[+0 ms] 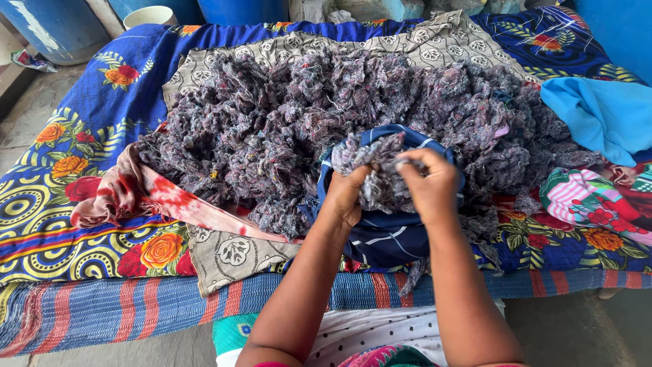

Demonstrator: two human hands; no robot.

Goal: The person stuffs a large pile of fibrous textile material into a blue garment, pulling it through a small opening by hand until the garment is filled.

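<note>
floral sheet (102,102); fibre-stuffed navy cover (387,234), both hands

We reached both bare forearms forward from the bottom of the view, wrists nearly touching. Our left hand (345,195) was curled into a loose fist, knuckles up — our right hand (430,185) bent at the wrist, fingers pinched together toward the left.

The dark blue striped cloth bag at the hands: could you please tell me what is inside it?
Grey shredded fibre stuffing fills the mouth of the dark blue bag, with the left hand and right hand gripping it. How far down the stuffing goes is hidden by the cloth.
</note>
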